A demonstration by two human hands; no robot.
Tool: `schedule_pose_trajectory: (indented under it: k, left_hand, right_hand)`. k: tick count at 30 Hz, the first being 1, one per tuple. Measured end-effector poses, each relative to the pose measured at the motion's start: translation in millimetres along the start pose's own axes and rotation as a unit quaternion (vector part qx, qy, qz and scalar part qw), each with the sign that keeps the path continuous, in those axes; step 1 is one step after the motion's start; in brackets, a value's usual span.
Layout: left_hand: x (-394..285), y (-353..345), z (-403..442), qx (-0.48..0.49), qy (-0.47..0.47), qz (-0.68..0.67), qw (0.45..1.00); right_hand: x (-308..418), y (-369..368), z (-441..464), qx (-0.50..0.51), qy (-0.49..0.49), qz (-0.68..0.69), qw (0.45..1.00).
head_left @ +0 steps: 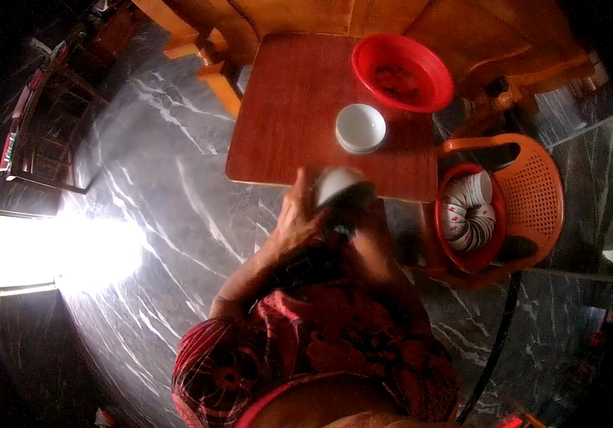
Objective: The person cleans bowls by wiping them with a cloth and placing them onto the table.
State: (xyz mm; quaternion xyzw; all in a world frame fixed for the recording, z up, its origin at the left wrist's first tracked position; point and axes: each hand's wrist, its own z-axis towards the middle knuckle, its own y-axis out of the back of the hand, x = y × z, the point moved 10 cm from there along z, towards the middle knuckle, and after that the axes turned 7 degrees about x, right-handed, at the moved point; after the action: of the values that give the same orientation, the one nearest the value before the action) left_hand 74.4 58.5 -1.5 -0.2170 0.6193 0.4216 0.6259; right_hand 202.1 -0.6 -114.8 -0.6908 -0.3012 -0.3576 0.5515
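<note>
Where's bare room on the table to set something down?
Widest: the table, from its left edge to the white bowl. Smaller: right of that bowl, below the red basin. Crowded: far right corner, under the basin, and the near edge's middle, where the left hand and blurred bowl show.

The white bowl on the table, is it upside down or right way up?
Right way up: the white bowl shows its hollow inside, facing up.

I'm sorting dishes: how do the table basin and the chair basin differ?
The table basin looks brighter red; the chair basin looks darker. The table basin shows dark patches inside, too unclear to identify; the chair basin holds white bowls in a ring. Both are red and round.
</note>
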Motion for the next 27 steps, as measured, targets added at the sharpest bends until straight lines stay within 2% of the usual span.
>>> schedule_pose_trajectory:
  k: [1, 3, 4, 6, 7, 9, 10, 12, 13, 15, 16, 18, 19, 21, 22, 26, 27]
  left_hand:
    - [-13, -1, 2, 0.009, -0.005, 0.018, 1.0]
    - [-22, -2, 3, 0.019, -0.011, 0.035, 0.999]
    - [-26, -7, 2, 0.044, -0.026, 0.073, 0.996]
    - [-28, -15, 0, 0.069, -0.047, 0.137, 0.987]
    - [-29, -17, 0, 0.07, -0.048, 0.137, 0.987]
    - [-37, -19, 0, 0.07, -0.06, 0.142, 0.986]
    - [-39, -22, 0, 0.07, -0.06, 0.141, 0.986]
    - [-55, -24, -3, 0.046, -0.119, 0.142, 0.982]
    - [-55, -24, -5, 0.047, -0.12, 0.143, 0.981]
    - [-38, -23, -6, 0.064, -0.037, 0.106, 0.992]
    - [-33, -22, -7, 0.064, -0.037, 0.106, 0.992]
    - [-13, -17, -7, 0.051, 0.017, -0.007, 0.999]
    - [-10, -16, -8, 0.051, 0.017, -0.006, 0.999]
    - [-27, -6, -8, 0.009, -0.061, 0.024, 0.998]
    - [-19, -8, -6, 0.01, -0.053, -0.017, 0.998]
    - [-17, -8, -6, -0.016, -0.027, -0.036, 0.999]
    - [-20, -6, -7, -0.03, -0.044, -0.043, 0.998]
  right_hand:
    - [10, 10, 3, -0.001, 0.015, -0.179, 0.984]
    - [20, 10, 4, -0.003, 0.03, -0.353, 0.935]
    - [37, 1, 0, 0.0, 0.101, -0.336, 0.936]
    - [100, -51, -24, 0.045, 0.269, -0.458, 0.846]
    - [105, -52, -24, 0.044, 0.269, -0.458, 0.846]
    - [110, -66, -29, 0.04, 0.304, -0.605, 0.735]
    - [121, -75, -32, 0.039, 0.304, -0.605, 0.735]
    - [131, -118, -46, 0.124, 0.361, -0.668, 0.639]
    - [131, -118, -45, 0.124, 0.362, -0.667, 0.639]
    - [128, -117, -40, 0.16, 0.346, -0.629, 0.677]
    - [126, -114, -38, 0.16, 0.346, -0.63, 0.677]
    - [127, -91, -25, 0.104, 0.294, -0.563, 0.766]
    - [126, -90, -25, 0.105, 0.294, -0.562, 0.766]
    - [112, -64, -12, 0.075, 0.163, -0.42, 0.889]
    - [103, -53, -11, 0.047, 0.131, -0.345, 0.928]
    - [93, -41, -16, -0.004, 0.193, -0.409, 0.892]
    - [68, -28, -10, 0.008, 0.084, -0.212, 0.974]
